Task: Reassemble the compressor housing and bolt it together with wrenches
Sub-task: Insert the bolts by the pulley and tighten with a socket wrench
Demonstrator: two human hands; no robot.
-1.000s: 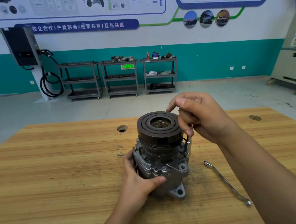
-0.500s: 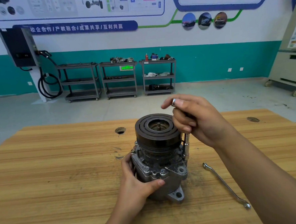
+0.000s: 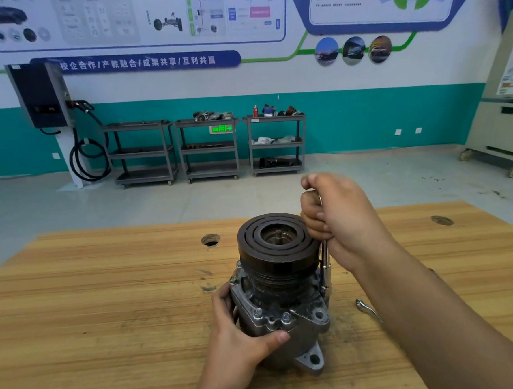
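Gleaming steel driver (image 3: 326,269) beside compressor (image 3: 282,316) (ribbed)

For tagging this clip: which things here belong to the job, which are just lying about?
Job: grey metal compressor housing with black grooved pulley, held by left hand; slim steel socket driver, gripped by right hand.
Lying about: silver wrench on wooden table; three grey shelf carts.
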